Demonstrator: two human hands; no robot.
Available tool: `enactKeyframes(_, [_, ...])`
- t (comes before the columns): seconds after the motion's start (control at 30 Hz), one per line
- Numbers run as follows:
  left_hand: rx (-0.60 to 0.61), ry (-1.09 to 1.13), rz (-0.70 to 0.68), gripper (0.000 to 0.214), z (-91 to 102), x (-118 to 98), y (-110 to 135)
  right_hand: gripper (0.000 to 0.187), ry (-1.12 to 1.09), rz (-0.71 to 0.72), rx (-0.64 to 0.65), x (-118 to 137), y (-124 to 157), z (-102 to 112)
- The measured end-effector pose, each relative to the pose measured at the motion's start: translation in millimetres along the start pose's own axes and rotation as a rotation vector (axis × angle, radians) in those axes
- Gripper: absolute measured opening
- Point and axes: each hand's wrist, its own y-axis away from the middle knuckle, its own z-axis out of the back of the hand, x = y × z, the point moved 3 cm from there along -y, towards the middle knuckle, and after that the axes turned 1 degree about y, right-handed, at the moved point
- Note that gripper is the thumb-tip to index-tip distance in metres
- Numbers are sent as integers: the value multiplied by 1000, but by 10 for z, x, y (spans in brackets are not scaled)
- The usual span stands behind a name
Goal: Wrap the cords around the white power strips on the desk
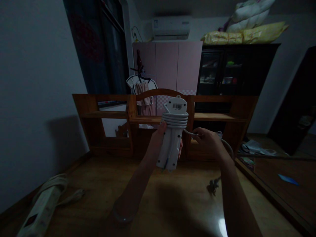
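A white power strip (170, 144) is held up in front of me, its back with a barcode label facing me. Several turns of its cord (174, 120) are wound round the upper part. My left hand (159, 138) grips the strip from the left side, with fingertips showing past its right edge. To the right, my right hand (206, 137) is closed on the loose length of the cord. From there the cord runs behind my right wrist, and its plug (212, 187) hangs low, looking blurred.
Another power strip (40, 210), with its cord wrapped round it, lies at the lower left on the wooden surface (103, 184). A wooden shelf unit (106, 114) stands across the far side. A raised wooden edge (261, 191) runs along the right, with a blue item (288, 179) beyond it.
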Motion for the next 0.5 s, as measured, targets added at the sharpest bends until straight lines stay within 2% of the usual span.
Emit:
enactKeyframes(0.07, [-49,-26,-14,75,17,26,-1,25,-163,59,61,293,-16,-25])
enactKeyframes(0.13, [-126,-67,-49,70,53,53,-9,27,-309,101,36,537,-21,9])
enactKeyframes(0.2, [-194,-104,-86,67,88,73,-17,25,-390,113,-11,658,-13,84])
enactKeyframes(0.27, [-233,-130,-111,65,112,80,-23,25,-374,88,-40,635,5,171])
enactKeyframes(0.43, [-310,-194,-167,60,158,35,-16,26,-233,-5,-64,332,50,349])
enactKeyframes(0.5, [-350,-230,-207,58,179,25,-15,25,-213,-7,-75,292,59,392])
